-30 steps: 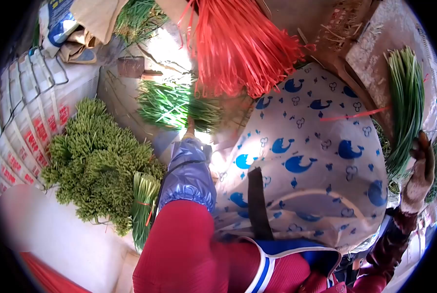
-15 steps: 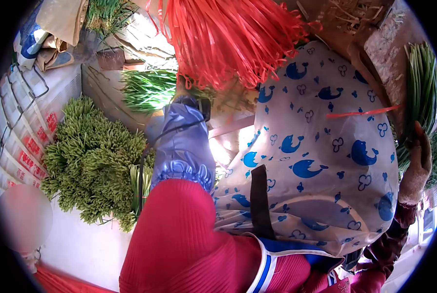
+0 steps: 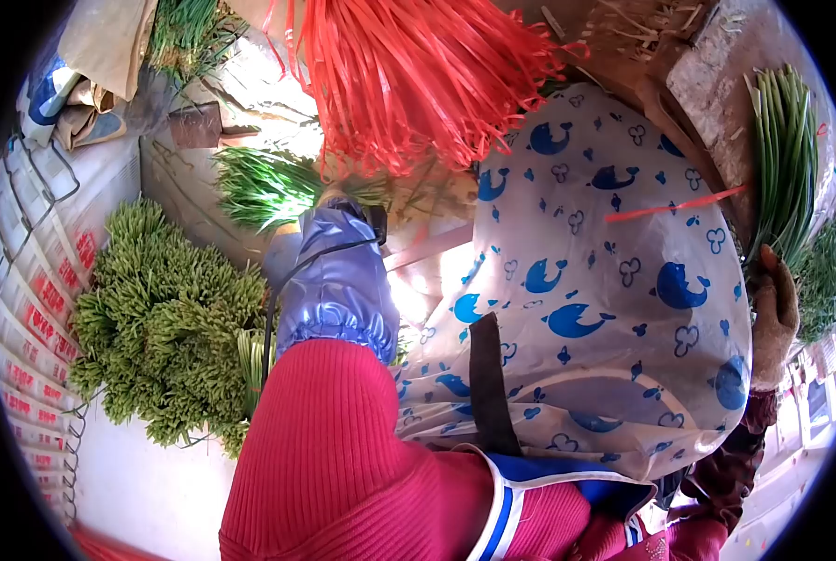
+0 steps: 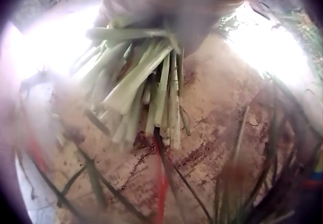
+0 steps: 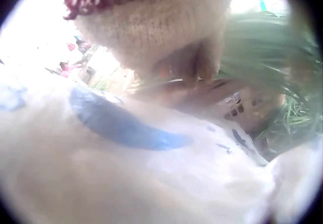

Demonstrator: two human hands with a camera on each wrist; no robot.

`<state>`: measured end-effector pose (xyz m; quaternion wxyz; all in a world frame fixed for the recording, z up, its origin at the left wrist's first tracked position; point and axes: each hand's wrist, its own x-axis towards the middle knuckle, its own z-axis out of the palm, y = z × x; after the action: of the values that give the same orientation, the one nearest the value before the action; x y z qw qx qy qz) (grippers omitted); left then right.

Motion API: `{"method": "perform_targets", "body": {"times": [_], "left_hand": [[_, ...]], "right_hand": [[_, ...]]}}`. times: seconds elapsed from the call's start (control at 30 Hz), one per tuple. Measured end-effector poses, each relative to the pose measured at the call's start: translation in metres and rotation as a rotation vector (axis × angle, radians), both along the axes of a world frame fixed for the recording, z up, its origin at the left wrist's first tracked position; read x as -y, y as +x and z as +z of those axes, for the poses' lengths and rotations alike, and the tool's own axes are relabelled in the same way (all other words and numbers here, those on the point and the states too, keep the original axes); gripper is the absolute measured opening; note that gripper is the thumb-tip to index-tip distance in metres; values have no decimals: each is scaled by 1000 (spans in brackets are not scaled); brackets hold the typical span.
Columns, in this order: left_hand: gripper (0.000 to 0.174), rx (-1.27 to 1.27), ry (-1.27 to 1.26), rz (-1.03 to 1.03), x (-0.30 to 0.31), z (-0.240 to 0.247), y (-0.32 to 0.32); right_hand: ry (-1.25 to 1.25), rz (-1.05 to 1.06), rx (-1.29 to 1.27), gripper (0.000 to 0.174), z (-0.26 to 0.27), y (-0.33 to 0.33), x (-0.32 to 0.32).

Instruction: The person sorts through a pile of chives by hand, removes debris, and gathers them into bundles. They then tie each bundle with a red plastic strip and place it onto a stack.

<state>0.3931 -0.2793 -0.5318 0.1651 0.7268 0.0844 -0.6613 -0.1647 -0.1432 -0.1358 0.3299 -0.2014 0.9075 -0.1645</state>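
Note:
At the left, my left hand [image 4: 176,12] grips a bunch of green chives [image 4: 136,82], its pale cut ends sticking out below the fingers; in the head view the sleeve cover hides most of that hand, beside bright green leaves [image 3: 264,182]. Far to the right, my gloved right hand [image 3: 775,313] is at the lower part of another long chive bunch [image 3: 782,159], which carries a thin red tie. The right wrist view has the gloved fingers [image 5: 194,70] beside its blurred leaves [image 5: 267,47]; I cannot tell whether they close round it.
Many red plastic strips [image 3: 418,84] hang at the top. A whale-print apron [image 3: 614,280] spreads over the lap. To the left stand a dense heap of green stalks [image 3: 165,327] and a white wire-bound stack [image 3: 49,280]. More greens [image 3: 820,280] lie behind the right hand.
My left arm has drawn back toward the body and the left since a second ago, while the view shifted too. The right hand stays at its chive bunch, slightly nearer the apron.

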Motion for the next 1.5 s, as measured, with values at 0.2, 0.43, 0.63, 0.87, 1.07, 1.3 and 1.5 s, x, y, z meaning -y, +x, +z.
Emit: {"method": "perform_targets", "body": {"times": [0.2,0.43,0.63,0.87,1.07,1.3,1.5], "left_hand": [[37,-148,38,68,-27,28,63],[36,-172,-225,171,-50,123,119],[43,-477,-641,208,-25,214,90],[55,-696,-1000,105,26,281,6],[73,-844,-800,-200,49,386,-92],[77,-331,-1759,-1116,70,490,-274],[89,89,-2333,-1679,82,502,-459]], "right_hand": [[16,18,-9,36,7,4,-3],[-131,60,21,35,16,-10,-11],[-268,162,42,35,28,-29,-1],[-289,280,389,38,90,72,77],[10,927,533,95,122,180,130],[-661,227,379,61,161,122,118],[-1668,-225,658,32,135,22,50]]}}
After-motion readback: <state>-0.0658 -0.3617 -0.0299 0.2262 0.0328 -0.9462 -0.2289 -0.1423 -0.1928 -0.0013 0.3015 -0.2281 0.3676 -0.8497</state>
